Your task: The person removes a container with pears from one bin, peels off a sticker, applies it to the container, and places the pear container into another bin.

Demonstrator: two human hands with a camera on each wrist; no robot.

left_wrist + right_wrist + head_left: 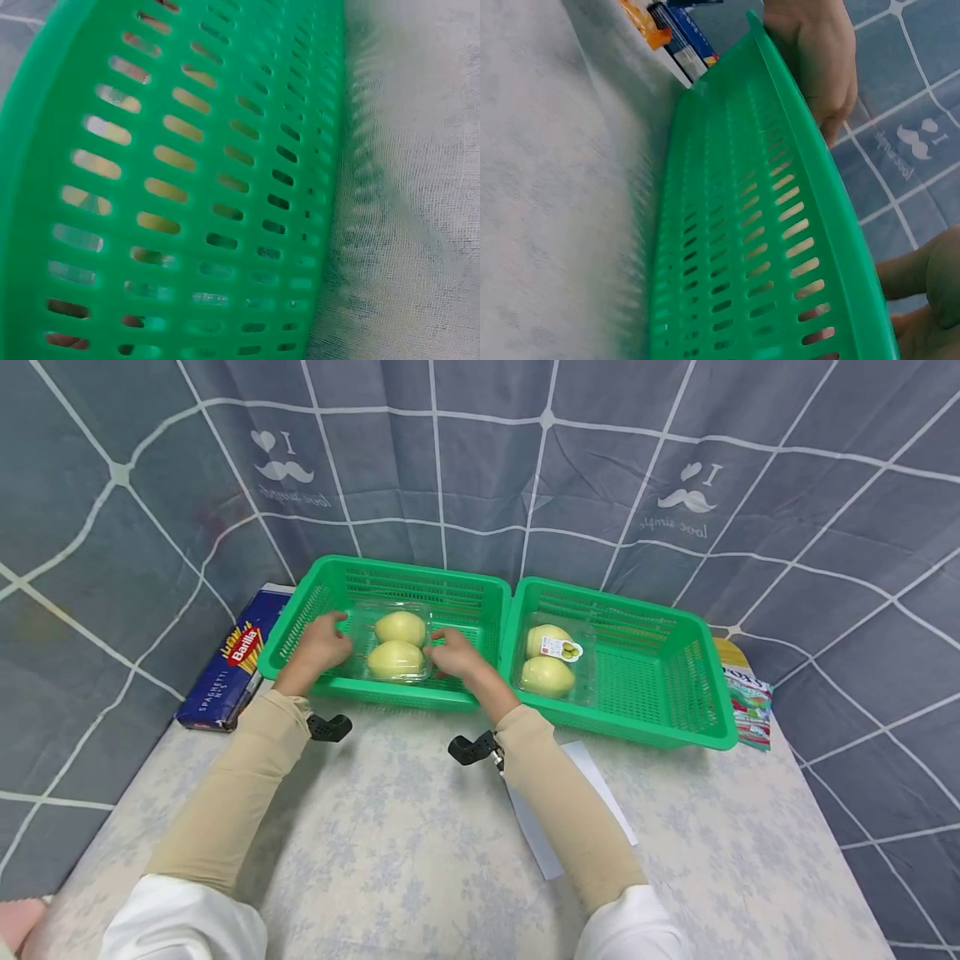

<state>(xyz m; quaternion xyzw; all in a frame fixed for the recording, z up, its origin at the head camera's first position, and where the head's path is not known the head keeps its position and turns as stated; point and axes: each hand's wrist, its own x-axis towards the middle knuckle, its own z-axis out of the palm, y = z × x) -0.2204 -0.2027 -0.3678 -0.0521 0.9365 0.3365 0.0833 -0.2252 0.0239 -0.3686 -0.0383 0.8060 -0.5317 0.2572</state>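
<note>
A clear plastic fruit box (399,678) with two pale yellow, pear-like fruits (395,658) is inside the left green basket (480,585). My left hand (321,647) holds its left edge with bent fingers and thumb. At the opposite edge, the fingers of my right hand (457,656) grip the box. The basket wall (225,180) fills much of the left wrist view, with yellow fruit showing through its slots. In the right wrist view, both hands reach over the basket rim (817,165); their fingertips are hidden.
A second green basket (637,727) stands directly to the right, holding a similar labelled fruit box (585,681). A blue spaghetti box (232,664) leans at the left. Colourful packets (750,706) lie at the far right. White paper (536,839) is under my right forearm.
</note>
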